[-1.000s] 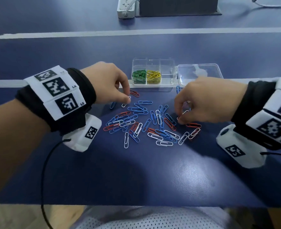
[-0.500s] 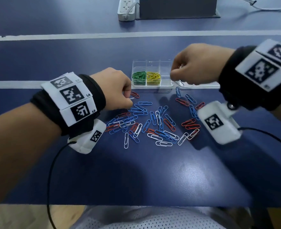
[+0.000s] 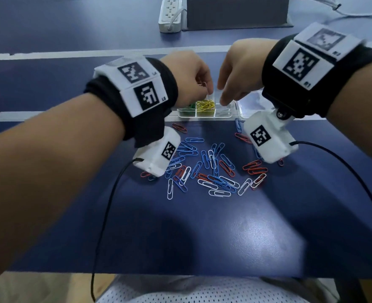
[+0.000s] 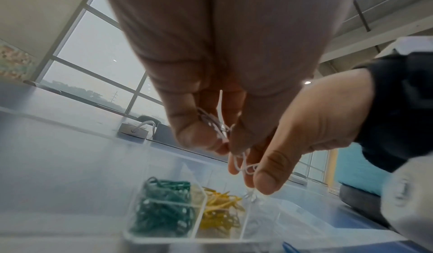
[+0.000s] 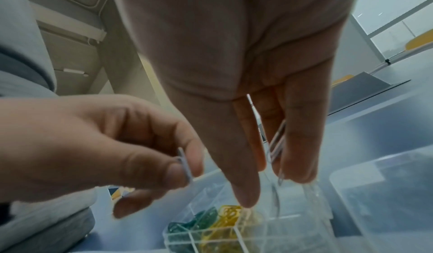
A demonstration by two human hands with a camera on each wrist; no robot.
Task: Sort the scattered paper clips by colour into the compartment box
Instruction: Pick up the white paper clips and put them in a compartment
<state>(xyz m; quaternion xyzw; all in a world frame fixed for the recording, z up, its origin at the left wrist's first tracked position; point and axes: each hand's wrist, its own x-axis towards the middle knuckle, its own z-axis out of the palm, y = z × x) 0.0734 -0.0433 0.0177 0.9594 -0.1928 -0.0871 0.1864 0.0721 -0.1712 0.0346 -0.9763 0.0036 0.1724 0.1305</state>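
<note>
Both hands up over the clear compartment box (image 3: 204, 113) at the far edge of the blue table (image 3: 202, 226).

Left hand (image 3: 188, 78): thumb and forefinger pinch a small bunch of white paper clips (image 4: 216, 125), other fingers curled in. It hangs above the box, roughly over the green and yellow sections.

Right hand (image 3: 239, 71): fingers point down, nearly straight and loose, tips just above the box's right-hand section. White clips (image 5: 277, 146) show between the fingers and below the fingertips; blurred, so I cannot tell whether they are gripped or loose.

Box: green clips (image 4: 164, 210) in the left section, yellow clips (image 4: 222, 214) in the middle one. Right-hand section looks clear in the head view; the wrist views are too blurred to make out its contents. The clear lid (image 3: 249, 106) lies just beside the box on its right.

On the table nearer the person: a scatter of blue, red and white clips (image 3: 213, 169), many overlapping. Wrist cameras hang over both edges of the scatter and hide some of it.

Far back: a white power strip (image 3: 170, 15) next to a dark grey block (image 3: 237, 12).
</note>
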